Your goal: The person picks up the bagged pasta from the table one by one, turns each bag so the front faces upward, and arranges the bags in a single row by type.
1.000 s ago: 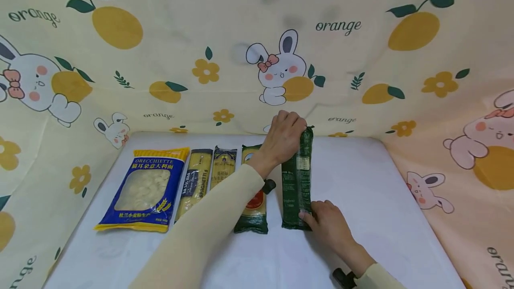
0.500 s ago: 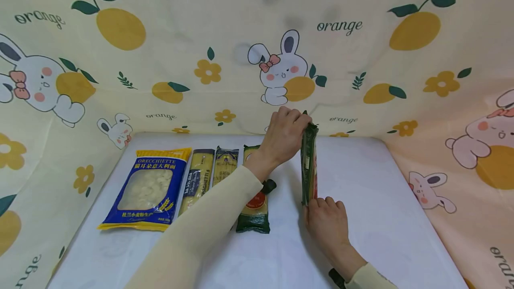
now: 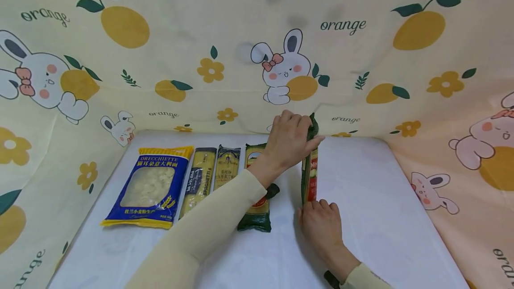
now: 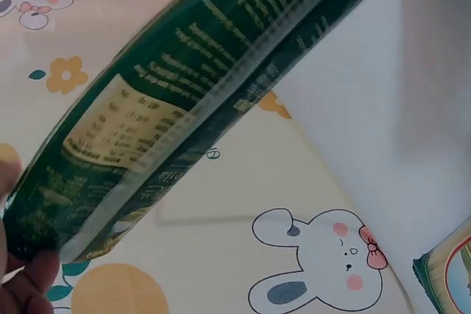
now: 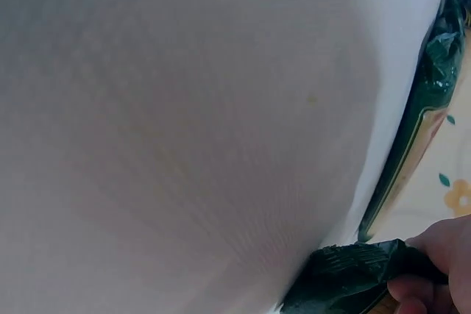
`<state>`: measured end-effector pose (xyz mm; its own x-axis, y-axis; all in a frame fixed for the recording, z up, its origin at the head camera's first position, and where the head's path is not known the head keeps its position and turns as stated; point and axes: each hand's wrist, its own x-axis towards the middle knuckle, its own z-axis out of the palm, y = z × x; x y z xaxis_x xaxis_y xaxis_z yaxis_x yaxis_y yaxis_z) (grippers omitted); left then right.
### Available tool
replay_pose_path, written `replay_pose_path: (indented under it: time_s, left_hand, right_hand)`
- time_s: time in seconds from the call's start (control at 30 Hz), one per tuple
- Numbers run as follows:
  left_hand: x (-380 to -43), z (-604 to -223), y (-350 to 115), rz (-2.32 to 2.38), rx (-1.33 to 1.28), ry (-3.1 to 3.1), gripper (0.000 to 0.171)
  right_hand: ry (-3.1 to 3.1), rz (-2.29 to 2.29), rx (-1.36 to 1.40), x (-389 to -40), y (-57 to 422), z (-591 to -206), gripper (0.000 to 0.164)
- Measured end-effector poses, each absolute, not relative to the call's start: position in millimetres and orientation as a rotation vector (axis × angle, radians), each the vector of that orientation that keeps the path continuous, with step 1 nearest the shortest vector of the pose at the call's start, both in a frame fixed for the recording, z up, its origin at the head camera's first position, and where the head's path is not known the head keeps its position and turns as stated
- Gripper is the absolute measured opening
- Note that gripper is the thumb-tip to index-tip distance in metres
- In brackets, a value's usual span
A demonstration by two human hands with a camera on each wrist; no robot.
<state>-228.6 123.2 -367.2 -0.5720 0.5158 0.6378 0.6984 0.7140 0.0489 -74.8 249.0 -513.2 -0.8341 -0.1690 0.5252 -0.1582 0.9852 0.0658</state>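
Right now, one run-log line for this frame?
left hand: grips far end | right hand: holds near end | green pasta pack: on edge

Your widest free room is the bare white table point(image 3: 373, 200) right of the dark green packet point(image 3: 310, 177), open out to the table's right edge. The near strip of table in front of the packets is open too. Left of that packet a narrow gap, then a tight row blocks you: green pasta packet point(image 3: 254, 217), two slim spaghetti packets point(image 3: 199, 182), blue orecchiette bag point(image 3: 148, 188). The printed cloth backdrop point(image 3: 241, 35) closes off the far side and both flanks.
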Motion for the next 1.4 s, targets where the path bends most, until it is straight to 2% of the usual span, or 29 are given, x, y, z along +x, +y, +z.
replay_pose_path:
  time_s: [0.3,0.4,0.53,0.77,1.0,1.4]
  left_hand:
    - [-233.7,-375.0,118.9,-0.234,-0.889,-2.224,0.021]
    - [-238.6,-378.4,112.9,-0.271,-0.906,-2.234,0.018]
    - [-248.1,-381.8,98.1,-0.465,-0.986,-2.299,0.017]
    - [-264.2,-394.6,71.5,-0.935,-1.027,-2.403,0.018]
    - [-265.9,-402.0,66.8,-0.903,-1.057,-2.396,0.018]
    - [-264.6,-409.5,72.0,-0.563,-0.826,-2.486,0.022]
  right_hand:
    - [-2.652,-0.053,0.234,-71.8,245.0,-510.8,0.044]
    - [-2.633,-0.004,0.268,-71.1,248.4,-510.1,0.04]
    - [-2.663,0.081,0.227,-72.5,259.9,-508.8,0.033]
    - [-2.782,0.138,0.12,-85.4,283.7,-507.1,0.039]
    - [-2.791,0.149,0.334,-98.3,284.9,-503.2,0.037]
    - [-2.731,-0.037,0.504,-101.8,279.9,-510.3,0.021]
